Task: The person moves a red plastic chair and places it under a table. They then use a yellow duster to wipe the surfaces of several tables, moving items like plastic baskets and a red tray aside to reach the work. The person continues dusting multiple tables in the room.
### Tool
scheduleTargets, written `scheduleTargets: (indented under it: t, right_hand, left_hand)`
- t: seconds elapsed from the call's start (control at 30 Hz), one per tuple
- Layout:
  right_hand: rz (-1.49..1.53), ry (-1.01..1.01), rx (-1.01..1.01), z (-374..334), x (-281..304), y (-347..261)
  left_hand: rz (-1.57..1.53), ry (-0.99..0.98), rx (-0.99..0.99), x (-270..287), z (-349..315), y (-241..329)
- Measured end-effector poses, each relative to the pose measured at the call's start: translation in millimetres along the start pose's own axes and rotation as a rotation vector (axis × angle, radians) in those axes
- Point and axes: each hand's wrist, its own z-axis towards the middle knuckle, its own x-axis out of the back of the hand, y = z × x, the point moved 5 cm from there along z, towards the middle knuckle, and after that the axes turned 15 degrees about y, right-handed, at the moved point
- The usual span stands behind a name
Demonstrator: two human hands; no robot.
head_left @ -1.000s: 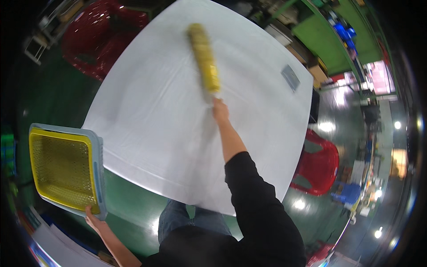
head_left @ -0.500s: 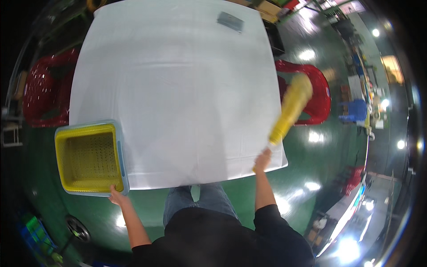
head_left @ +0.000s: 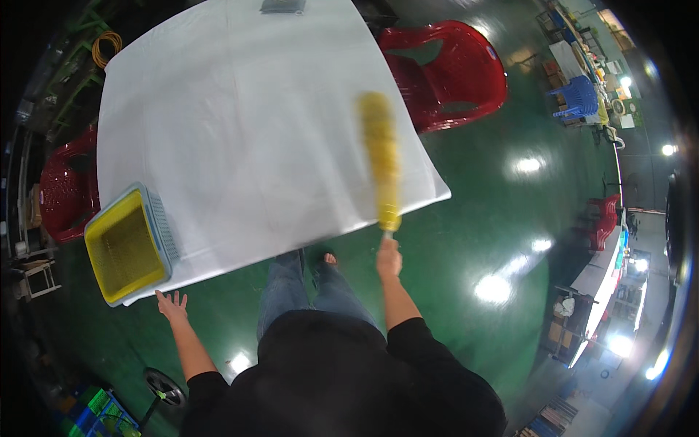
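Observation:
My right hand (head_left: 389, 256) grips the handle of a long yellow duster (head_left: 381, 158), which is blurred with motion and reaches up over the right part of the white-covered table (head_left: 240, 124). My left hand (head_left: 172, 305) is free, fingers spread, just below the table's near left corner. A yellow basket with a pale blue rim (head_left: 129, 245) sits on that corner, a short way above my left hand and not touching it. My legs and feet (head_left: 313, 280) show below the table's front edge.
A red plastic chair (head_left: 448, 69) stands at the table's right side and another red chair (head_left: 64, 182) at its left. A small dark flat object (head_left: 282, 6) lies at the table's far edge. Green glossy floor surrounds the table; blue stools and cluttered benches stand far right.
My left hand has let go of the basket, which now rests on the table corner. The duster has swung from beyond the table's right edge back over the tabletop. My view has shifted.

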Motion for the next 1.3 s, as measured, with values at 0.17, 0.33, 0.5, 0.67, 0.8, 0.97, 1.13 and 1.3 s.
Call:
scheduleTargets:
  t: [0.17,0.33,0.5,0.67,0.8,0.97,1.13,1.3]
  right_hand:
    - [0.465,0.269,-0.576,33.2,62.9,147.0]
    - [0.448,0.248,-0.04,-43.1,42.5,90.4]
    - [0.065,-0.271,0.45,-131.6,-6.1,40.3]
    - [-0.024,-0.18,0.179,-124.4,-12.0,120.4]
    - [-0.581,0.201,0.498,-66.6,13.7,183.0]
    - [-2.396,-0.12,1.702,-46.2,8.8,130.4]
    - [-4.281,-0.537,1.429,-177.5,16.9,-47.3]
    - [-4.635,0.207,0.768,-368.4,-26.7,-224.6]
  left_hand:
    - [0.035,0.04,0.096,55.6,-23.9,-76.5]
    - [0.332,-0.242,0.159,64.4,-78.6,-132.4]
    - [0.649,-0.526,-0.308,21.3,-150.0,-90.9]
    - [0.549,-0.541,-0.559,79.5,-110.8,-52.8]
    - [0.562,-0.178,-0.132,263.0,33.0,-127.6]
    - [0.354,0.154,0.527,561.9,123.3,-324.5]
    - [0.36,0.323,0.796,713.9,130.6,-412.5]
    - [-0.052,0.207,0.57,619.0,265.6,-271.7]
